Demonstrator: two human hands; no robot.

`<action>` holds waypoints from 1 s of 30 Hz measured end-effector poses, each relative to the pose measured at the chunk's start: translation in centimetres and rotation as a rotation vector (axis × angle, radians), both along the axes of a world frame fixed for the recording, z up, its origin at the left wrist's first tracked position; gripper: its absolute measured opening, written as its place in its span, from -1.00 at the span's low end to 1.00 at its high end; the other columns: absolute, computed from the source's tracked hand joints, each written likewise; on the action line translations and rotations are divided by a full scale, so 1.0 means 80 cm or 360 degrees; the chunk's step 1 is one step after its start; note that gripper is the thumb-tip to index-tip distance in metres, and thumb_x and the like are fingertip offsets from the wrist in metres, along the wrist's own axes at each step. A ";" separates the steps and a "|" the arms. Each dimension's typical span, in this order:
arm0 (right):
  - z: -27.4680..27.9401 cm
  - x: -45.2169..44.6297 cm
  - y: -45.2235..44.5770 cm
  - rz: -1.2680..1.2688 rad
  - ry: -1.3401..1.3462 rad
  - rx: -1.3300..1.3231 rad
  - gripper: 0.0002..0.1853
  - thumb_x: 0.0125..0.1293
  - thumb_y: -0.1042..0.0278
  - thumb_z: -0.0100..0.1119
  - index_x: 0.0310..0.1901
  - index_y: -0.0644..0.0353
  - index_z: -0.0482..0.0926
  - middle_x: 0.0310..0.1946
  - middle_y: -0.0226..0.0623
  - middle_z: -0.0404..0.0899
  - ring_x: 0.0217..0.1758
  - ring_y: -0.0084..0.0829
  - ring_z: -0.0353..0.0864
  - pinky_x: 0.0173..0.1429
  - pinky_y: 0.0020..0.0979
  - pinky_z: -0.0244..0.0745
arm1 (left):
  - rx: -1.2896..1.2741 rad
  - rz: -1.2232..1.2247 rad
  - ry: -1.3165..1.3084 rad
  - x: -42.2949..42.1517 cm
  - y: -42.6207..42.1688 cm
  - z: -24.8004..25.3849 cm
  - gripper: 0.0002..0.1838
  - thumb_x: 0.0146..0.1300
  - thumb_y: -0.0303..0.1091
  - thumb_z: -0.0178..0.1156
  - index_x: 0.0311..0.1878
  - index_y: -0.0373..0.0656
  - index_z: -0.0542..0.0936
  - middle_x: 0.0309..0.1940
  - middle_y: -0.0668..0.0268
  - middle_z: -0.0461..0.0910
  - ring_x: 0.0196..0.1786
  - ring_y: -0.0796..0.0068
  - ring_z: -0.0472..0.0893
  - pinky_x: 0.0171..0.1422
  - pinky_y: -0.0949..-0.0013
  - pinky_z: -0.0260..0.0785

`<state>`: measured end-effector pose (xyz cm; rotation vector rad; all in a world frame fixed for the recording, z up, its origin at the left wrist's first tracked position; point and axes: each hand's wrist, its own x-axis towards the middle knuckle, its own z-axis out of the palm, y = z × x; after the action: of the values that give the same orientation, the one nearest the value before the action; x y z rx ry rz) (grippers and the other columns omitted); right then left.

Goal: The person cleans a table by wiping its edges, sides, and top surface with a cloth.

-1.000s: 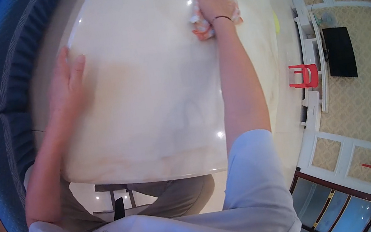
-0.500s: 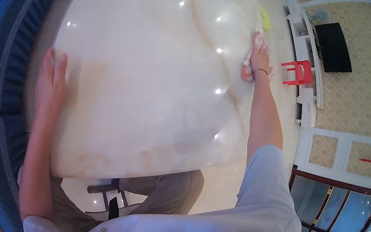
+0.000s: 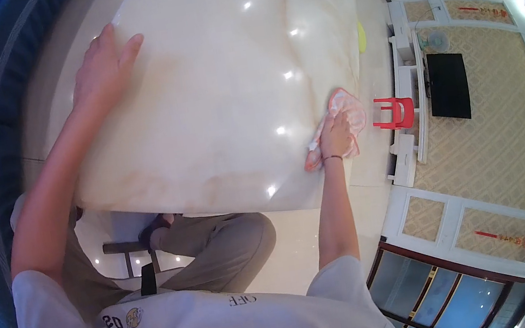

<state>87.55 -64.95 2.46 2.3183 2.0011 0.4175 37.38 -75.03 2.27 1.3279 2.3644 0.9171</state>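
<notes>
A pink-and-white cloth [image 3: 349,108] lies bunched on the glossy, cream marble-patterned table [image 3: 214,110], near its right edge. My right hand [image 3: 336,137] presses down on it, fingers bent into the fabric, and cloth shows on both sides of the hand. At the table's left edge rests my left hand [image 3: 101,73], its thumb spread away from the fingers. Nothing is visible in that hand, though some fingertips are partly hidden past the edge.
A blue sofa [image 3: 0,156] runs along the left. Beyond the table's right side stand a small red chair [image 3: 396,113], a yellow-green object [image 3: 362,37] and a white cabinet [image 3: 404,160] below a black television [image 3: 448,86]. My bent leg [image 3: 234,246] is below the near edge.
My right hand has drawn the cloth nearer to me along the table's right side, and the cloth has spread out more. My left hand sits higher in view, partly because the camera has turned.
</notes>
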 end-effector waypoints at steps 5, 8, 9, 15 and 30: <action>0.005 -0.084 -0.073 0.0439 0.0076 0.0023 -0.40 0.38 0.03 -0.18 0.33 0.24 0.29 0.36 -0.03 0.24 0.40 0.07 0.18 0.37 0.09 0.06 | -0.0021 -0.0004 -0.0027 0.005 -0.002 0.008 -0.18 0.32 0.22 -0.05 0.36 -0.35 0.20 0.24 -0.09 0.36 0.32 0.01 0.34 0.34 0.05 0.23; 0.004 -0.130 -0.102 0.0645 0.0123 -0.0015 -0.40 0.35 0.06 -0.14 0.32 0.28 0.28 0.37 0.04 0.21 0.40 0.15 0.14 0.40 0.13 -0.01 | -0.0075 0.0002 -0.0024 0.006 -0.001 0.010 -0.19 0.32 0.22 -0.05 0.35 -0.35 0.21 0.20 -0.09 0.38 0.28 0.00 0.36 0.32 0.06 0.26; 0.006 -0.143 -0.105 0.0686 0.0174 -0.0022 -0.39 0.35 0.06 -0.14 0.33 0.29 0.26 0.37 0.05 0.21 0.42 0.17 0.11 0.40 0.17 -0.05 | -0.0062 -0.0010 -0.0034 0.008 -0.004 0.012 -0.18 0.32 0.22 -0.04 0.34 -0.35 0.21 0.19 -0.09 0.39 0.28 -0.01 0.36 0.31 0.06 0.26; 0.005 -0.179 -0.024 0.0698 0.0271 0.0001 -0.39 0.36 0.04 -0.15 0.33 0.27 0.27 0.38 0.06 0.18 0.43 0.13 0.11 0.40 0.19 -0.04 | -0.0047 -0.0045 -0.0011 0.009 -0.009 0.013 -0.18 0.32 0.22 -0.03 0.34 -0.37 0.20 0.18 -0.08 0.38 0.27 0.00 0.36 0.31 0.07 0.26; 0.008 -0.190 0.121 0.0531 0.0314 0.0021 -0.37 0.38 -0.02 -0.27 0.29 0.32 0.30 0.33 0.09 0.25 0.40 0.04 0.19 0.43 0.06 0.00 | 0.0045 -0.0036 -0.0017 0.013 -0.010 0.022 -0.23 0.33 0.18 -0.03 0.31 -0.36 0.23 0.11 -0.10 0.42 0.22 -0.02 0.41 0.27 0.06 0.30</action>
<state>72.35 -55.28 3.11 2.1057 2.4958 0.2212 38.38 -75.83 4.06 1.3543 2.3319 0.9520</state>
